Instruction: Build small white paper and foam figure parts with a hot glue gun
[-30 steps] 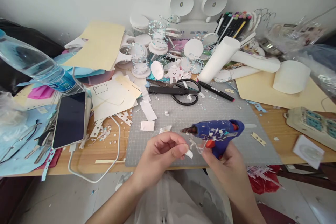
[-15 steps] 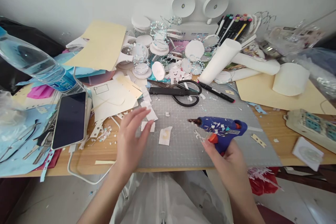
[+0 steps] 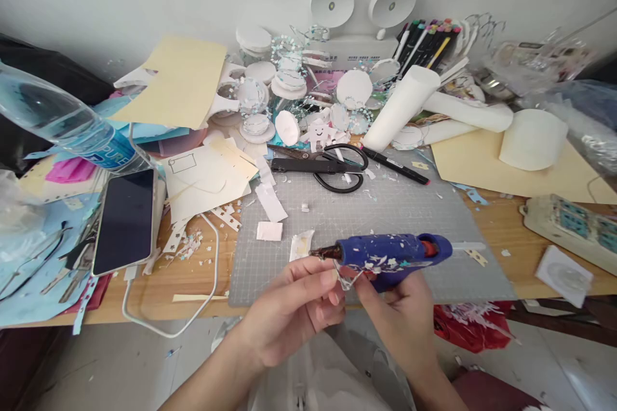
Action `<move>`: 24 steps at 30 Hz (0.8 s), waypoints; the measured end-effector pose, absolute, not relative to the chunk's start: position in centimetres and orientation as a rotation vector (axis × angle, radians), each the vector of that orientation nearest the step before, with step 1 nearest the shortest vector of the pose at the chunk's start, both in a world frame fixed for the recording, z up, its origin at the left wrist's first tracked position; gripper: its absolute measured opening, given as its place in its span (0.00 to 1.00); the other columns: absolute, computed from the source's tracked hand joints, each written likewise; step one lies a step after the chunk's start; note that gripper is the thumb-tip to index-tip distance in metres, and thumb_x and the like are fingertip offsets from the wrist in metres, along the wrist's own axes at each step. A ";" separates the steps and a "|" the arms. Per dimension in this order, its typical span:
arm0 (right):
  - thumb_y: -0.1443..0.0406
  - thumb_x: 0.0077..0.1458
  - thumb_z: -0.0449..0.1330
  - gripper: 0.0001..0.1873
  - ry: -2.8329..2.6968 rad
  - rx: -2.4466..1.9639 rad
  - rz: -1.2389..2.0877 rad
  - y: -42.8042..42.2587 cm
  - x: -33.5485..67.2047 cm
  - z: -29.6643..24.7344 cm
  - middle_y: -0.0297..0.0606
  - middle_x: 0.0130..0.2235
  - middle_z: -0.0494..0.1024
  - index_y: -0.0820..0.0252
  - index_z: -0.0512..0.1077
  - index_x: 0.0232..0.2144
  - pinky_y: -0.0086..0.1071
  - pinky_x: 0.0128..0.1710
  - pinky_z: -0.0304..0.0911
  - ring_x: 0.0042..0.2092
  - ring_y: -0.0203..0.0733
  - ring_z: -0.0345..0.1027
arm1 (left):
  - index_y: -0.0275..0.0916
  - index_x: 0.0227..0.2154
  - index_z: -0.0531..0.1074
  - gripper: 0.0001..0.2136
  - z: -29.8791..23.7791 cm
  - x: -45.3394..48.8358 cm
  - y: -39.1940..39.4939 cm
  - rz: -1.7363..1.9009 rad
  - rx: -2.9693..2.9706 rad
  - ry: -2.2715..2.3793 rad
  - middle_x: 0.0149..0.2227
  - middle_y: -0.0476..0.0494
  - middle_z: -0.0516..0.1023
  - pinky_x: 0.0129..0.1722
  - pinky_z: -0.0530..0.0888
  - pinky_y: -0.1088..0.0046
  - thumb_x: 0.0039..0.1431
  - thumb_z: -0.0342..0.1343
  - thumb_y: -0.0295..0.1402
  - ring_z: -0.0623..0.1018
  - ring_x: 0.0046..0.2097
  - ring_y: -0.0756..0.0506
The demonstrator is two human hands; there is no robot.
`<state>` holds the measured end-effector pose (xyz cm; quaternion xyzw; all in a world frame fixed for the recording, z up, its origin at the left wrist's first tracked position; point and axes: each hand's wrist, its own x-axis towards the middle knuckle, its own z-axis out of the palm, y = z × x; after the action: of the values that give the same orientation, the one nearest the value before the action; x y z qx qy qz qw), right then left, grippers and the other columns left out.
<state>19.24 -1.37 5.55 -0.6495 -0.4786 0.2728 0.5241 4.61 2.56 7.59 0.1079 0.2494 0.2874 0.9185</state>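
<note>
My right hand (image 3: 402,314) is wrapped round the handle of a blue hot glue gun (image 3: 380,250), its nozzle pointing left over the cutting mat (image 3: 270,270). White and pale blue scraps cling to the gun's body. Under the nozzle, the curled fingers of my left hand (image 3: 299,308) pinch at the gun's thin wire stand (image 3: 349,281). Just behind the nozzle lies a small paper piece (image 3: 301,244) with a yellowish mark. A folded white paper piece (image 3: 269,231) rests to its left.
Black-handled scissors (image 3: 337,167), a black cutter (image 3: 303,166) and a black marker (image 3: 398,166) lie behind. White rolls (image 3: 402,109) and decorated discs (image 3: 289,83) crowd the back. At left are a phone (image 3: 126,221) and a water bottle (image 3: 72,122); a power strip (image 3: 573,228) sits right.
My left hand has come right, from open above the mat to the wire stand, its fingers curling in. The glue gun has moved left and slightly nearer to me.
</note>
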 end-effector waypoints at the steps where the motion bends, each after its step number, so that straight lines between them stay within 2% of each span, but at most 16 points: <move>1: 0.63 0.49 0.64 0.05 -1.157 -1.536 0.645 -1.4 19.2 5.6 0.31 0.24 0.75 0.57 0.71 0.27 0.27 0.25 0.68 0.25 0.36 0.69 | 0.33 0.20 0.73 0.14 7.6 4.7 2.5 0.602 0.221 0.517 0.19 0.52 0.65 0.23 0.58 0.81 0.47 0.70 0.36 0.59 0.21 0.58; 6: 0.65 0.49 0.64 0.04 -1.171 -1.518 0.625 -1.4 19.1 5.7 0.30 0.22 0.74 0.57 0.71 0.26 0.25 0.24 0.67 0.23 0.35 0.69 | 0.33 0.15 0.72 0.17 7.5 5.0 2.2 0.679 0.243 0.659 0.17 0.52 0.64 0.30 0.65 0.81 0.45 0.71 0.38 0.64 0.24 0.56; 12: 0.65 0.49 0.63 0.07 -1.106 -1.506 0.654 -1.1 19.1 5.8 0.29 0.22 0.72 0.57 0.68 0.25 0.26 0.25 0.67 0.23 0.34 0.68 | 0.35 0.24 0.79 0.11 7.4 4.6 2.2 0.751 0.460 0.750 0.19 0.52 0.67 0.24 0.60 0.83 0.48 0.69 0.39 0.63 0.23 0.57; 17: 0.63 0.46 0.65 0.10 -0.937 -1.579 0.606 -0.6 19.9 6.3 0.30 0.21 0.72 0.57 0.66 0.23 0.29 0.26 0.67 0.24 0.36 0.69 | 0.36 0.24 0.78 0.11 7.2 2.5 2.5 0.880 0.606 0.866 0.22 0.50 0.68 0.25 0.60 0.82 0.49 0.68 0.39 0.62 0.25 0.56; 22: 0.59 0.44 0.67 0.12 -0.756 -1.726 0.521 -0.7 22.1 6.0 0.32 0.25 0.74 0.59 0.70 0.27 0.31 0.30 0.66 0.27 0.37 0.68 | 0.36 0.26 0.73 0.08 8.2 -1.8 3.8 1.169 0.621 0.917 0.23 0.51 0.60 0.26 0.62 0.79 0.55 0.62 0.35 0.60 0.27 0.53; 24: 0.57 0.44 0.67 0.14 -0.720 -1.770 0.524 -0.9 22.8 5.6 0.33 0.27 0.75 0.59 0.70 0.28 0.32 0.32 0.66 0.30 0.38 0.68 | 0.37 0.24 0.69 0.09 8.7 -3.3 4.2 1.341 0.611 0.968 0.24 0.51 0.57 0.25 0.62 0.77 0.57 0.58 0.33 0.59 0.26 0.52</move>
<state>22.78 -0.94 5.64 -0.7473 -0.3040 0.2210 0.5480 -3.33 4.23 8.74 0.2676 0.4237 0.5869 0.6359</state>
